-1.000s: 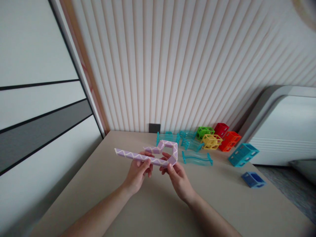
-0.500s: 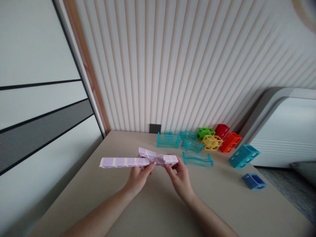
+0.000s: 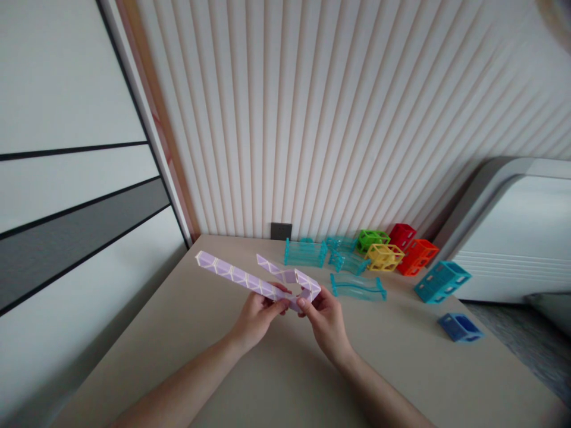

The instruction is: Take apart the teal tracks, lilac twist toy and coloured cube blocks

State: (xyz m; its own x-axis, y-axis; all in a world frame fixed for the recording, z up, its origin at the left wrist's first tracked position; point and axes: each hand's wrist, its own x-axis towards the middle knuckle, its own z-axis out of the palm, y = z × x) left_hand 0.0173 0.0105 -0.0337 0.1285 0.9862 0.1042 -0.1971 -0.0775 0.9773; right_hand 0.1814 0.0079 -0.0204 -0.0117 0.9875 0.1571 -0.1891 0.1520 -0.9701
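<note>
I hold a purple and white twist-snake puzzle [image 3: 241,275] above the beige table [image 3: 285,380] with both hands. My left hand [image 3: 257,315] pinches the long straight arm near its right end. My right hand [image 3: 325,315] grips the bent end, where the segments fold back into a short hooked arm pointing up and left. The long arm slants up to the left, its tip free in the air.
Clear teal curved track pieces [image 3: 357,286] lie just right of my hands, with more [image 3: 306,252] by the wall. Green [image 3: 372,238], yellow [image 3: 383,257], red [image 3: 401,235], orange [image 3: 417,256], teal [image 3: 441,280] and blue [image 3: 459,327] lattice blocks sit further right. A white cabinet [image 3: 517,238] stands at far right.
The puzzle turned in my hands: from edge-on and level half a second ago, its long arm now tilts up to the left, the bent end open in a hook. Both hands stay on it.
</note>
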